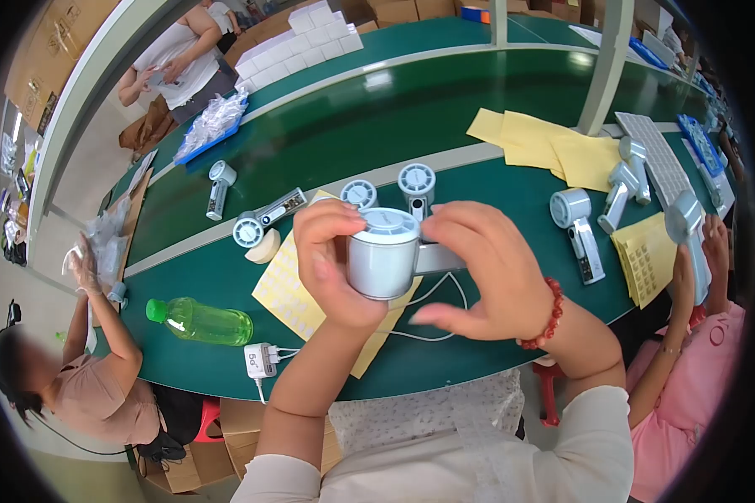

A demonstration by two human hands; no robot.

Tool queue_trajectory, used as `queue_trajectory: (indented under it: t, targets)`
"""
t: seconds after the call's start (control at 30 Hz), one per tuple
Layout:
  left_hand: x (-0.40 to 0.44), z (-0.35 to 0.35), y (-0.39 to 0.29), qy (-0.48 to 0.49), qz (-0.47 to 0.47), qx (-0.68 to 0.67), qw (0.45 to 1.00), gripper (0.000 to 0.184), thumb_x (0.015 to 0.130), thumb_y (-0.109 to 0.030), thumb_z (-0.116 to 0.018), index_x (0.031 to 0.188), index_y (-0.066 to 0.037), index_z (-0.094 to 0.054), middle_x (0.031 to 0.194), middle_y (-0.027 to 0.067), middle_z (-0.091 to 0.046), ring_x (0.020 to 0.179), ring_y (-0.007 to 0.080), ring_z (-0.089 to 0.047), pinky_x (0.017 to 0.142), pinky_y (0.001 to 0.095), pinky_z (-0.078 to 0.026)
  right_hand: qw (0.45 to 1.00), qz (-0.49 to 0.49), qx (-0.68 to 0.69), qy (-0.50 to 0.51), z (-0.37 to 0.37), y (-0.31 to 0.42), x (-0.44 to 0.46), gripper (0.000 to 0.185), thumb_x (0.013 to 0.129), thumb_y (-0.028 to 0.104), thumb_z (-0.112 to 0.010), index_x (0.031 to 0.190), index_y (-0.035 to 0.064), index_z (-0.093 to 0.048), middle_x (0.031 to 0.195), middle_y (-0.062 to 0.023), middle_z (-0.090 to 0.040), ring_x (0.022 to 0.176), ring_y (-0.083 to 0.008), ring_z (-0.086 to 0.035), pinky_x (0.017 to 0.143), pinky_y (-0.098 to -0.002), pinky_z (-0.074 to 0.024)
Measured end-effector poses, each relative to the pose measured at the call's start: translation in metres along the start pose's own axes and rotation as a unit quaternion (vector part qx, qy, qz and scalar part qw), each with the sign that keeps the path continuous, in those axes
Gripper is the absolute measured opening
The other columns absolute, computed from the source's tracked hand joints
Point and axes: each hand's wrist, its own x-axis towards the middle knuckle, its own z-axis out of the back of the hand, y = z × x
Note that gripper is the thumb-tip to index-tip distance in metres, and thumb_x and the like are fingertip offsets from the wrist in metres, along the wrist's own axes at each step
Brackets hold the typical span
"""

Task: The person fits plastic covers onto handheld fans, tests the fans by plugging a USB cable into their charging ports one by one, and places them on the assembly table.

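Note:
In front of me is a pale blue handheld fan (383, 261), its round grille tilted up and its handle pointing right. My left hand (331, 260) is wrapped around the left side of the fan's head. On the other side, my right hand (499, 272) curves over the handle, fingertips at the rim and thumb spread away below. Part of the handle is hidden behind that hand. Two more handheld fans, one (417, 180) upright-looking and one (359, 194) partly covered, lie just beyond. Under my hands are a yellow sheet (289, 289) and a white cable (428, 338).
A green bottle (205, 322) and white charger (261, 360) lie left. Another fan with exposed insides (268, 216) is near a cream round part (263, 247). Rightward are several fans (575, 222) and yellow sheets (646, 260). Co-workers sit at both sides; one person holds a fan (686, 222).

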Motion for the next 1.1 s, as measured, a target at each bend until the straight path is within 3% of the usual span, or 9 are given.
queue_trajectory:
  t: [0.1, 0.27, 0.33, 0.5, 0.57, 0.67, 0.8, 0.87, 1.1]
  targets:
    - [0.006, 0.007, -0.002, -0.040, 0.012, -0.041, 0.998, 0.038, 0.094, -0.037, -0.030, 0.092, -0.003, -0.048, 0.097, 0.0120, -0.046, 0.095, 0.0234, -0.047, 0.090, 0.0383, -0.038, 0.995, 0.024, -0.093, 0.025, -0.006, 0.005, 0.018, 0.069, 0.060, 0.024, -0.082, 0.119, 0.0031, -0.052, 0.113, -0.0144, -0.055, 0.105, -0.0343, -0.055, 0.089, -0.0441, -0.0451]
    - [0.012, 0.016, 0.004, -0.049, 0.000, -0.089, 0.995, 0.037, 0.094, -0.036, -0.031, 0.094, -0.003, -0.048, 0.098, 0.0114, -0.046, 0.096, 0.0233, -0.046, 0.091, 0.0384, -0.039, 0.985, 0.013, -0.170, 0.007, -0.019, 0.018, 0.034, 0.062, 0.053, 0.013, -0.080, 0.111, 0.0064, -0.057, 0.107, -0.0073, -0.058, 0.101, -0.0256, -0.059, 0.105, -0.0562, -0.0271]
    - [0.012, 0.016, 0.013, -0.043, -0.041, -0.052, 0.997, 0.032, 0.094, -0.032, -0.035, 0.094, -0.003, -0.047, 0.098, 0.0115, -0.046, 0.096, 0.0234, -0.047, 0.090, 0.0381, -0.041, 0.983, 0.008, -0.182, 0.002, -0.025, 0.014, 0.038, 0.059, 0.053, 0.012, -0.079, 0.108, 0.0068, -0.057, 0.105, -0.0065, -0.059, 0.101, -0.0239, -0.059, 0.108, -0.0588, -0.0197]
    - [0.020, 0.026, 0.026, 0.068, -0.197, 0.186, 0.960, 0.029, 0.092, -0.020, -0.048, 0.105, 0.004, -0.054, 0.108, 0.0174, -0.050, 0.095, 0.0264, -0.055, 0.085, 0.0363, -0.048, 0.980, -0.018, -0.195, 0.023, -0.020, -0.004, 0.036, 0.053, 0.055, 0.012, -0.078, 0.102, 0.0062, -0.056, 0.104, -0.0068, -0.058, 0.099, -0.0248, -0.059, 0.109, -0.0602, -0.0178]
    - [0.025, 0.017, 0.020, 0.107, -0.218, 0.226, 0.944, 0.038, 0.088, -0.027, -0.049, 0.105, 0.006, -0.060, 0.104, 0.0197, -0.055, 0.092, 0.0296, -0.057, 0.082, 0.0375, -0.048, 0.979, -0.059, -0.192, 0.034, -0.016, -0.005, 0.036, 0.052, 0.055, 0.012, -0.078, 0.101, 0.0056, -0.055, 0.103, -0.0071, -0.058, 0.097, -0.0259, -0.059, 0.110, -0.0599, -0.0173]
    - [0.029, 0.007, 0.022, 0.104, -0.220, 0.220, 0.945, 0.035, 0.079, -0.029, -0.055, 0.094, 0.001, -0.064, 0.091, 0.0162, -0.058, 0.080, 0.0297, -0.056, 0.073, 0.0374, -0.047, 0.977, -0.045, -0.205, 0.033, -0.019, -0.008, 0.034, 0.051, 0.055, 0.012, -0.079, 0.099, 0.0053, -0.055, 0.099, -0.0071, -0.057, 0.094, -0.0262, -0.058, 0.110, -0.0583, -0.0205]
    - [0.027, 0.017, 0.018, 0.111, -0.226, 0.201, 0.947, 0.032, 0.080, -0.032, -0.052, 0.085, -0.002, -0.063, 0.080, 0.0119, -0.057, 0.072, 0.0242, -0.052, 0.063, 0.0343, -0.042, 0.985, -0.029, -0.162, 0.055, -0.026, -0.004, 0.030, 0.044, 0.053, 0.010, -0.077, 0.091, 0.0063, -0.054, 0.091, -0.0071, -0.055, 0.088, -0.0255, -0.058, 0.106, -0.0551, -0.0298]
    - [0.023, 0.020, 0.015, 0.118, -0.229, 0.222, 0.941, 0.038, 0.088, -0.034, -0.044, 0.084, 0.001, -0.059, 0.085, 0.0143, -0.054, 0.076, 0.0244, -0.052, 0.067, 0.0353, -0.044, 0.985, -0.016, -0.160, 0.059, -0.027, -0.004, 0.029, 0.043, 0.051, 0.009, -0.077, 0.088, 0.0065, -0.054, 0.090, -0.0074, -0.055, 0.087, -0.0255, -0.057, 0.105, -0.0544, -0.0312]
    - [0.021, 0.018, 0.014, 0.099, -0.278, 0.223, 0.929, 0.033, 0.090, -0.025, -0.044, 0.081, 0.003, -0.058, 0.084, 0.0151, -0.053, 0.073, 0.0247, -0.052, 0.067, 0.0370, -0.048, 0.993, 0.038, -0.109, -0.009, -0.036, -0.015, 0.026, 0.043, 0.047, 0.008, -0.076, 0.082, 0.0045, -0.052, 0.086, -0.0096, -0.053, 0.078, -0.0301, -0.054, 0.072, -0.0406, -0.0471]
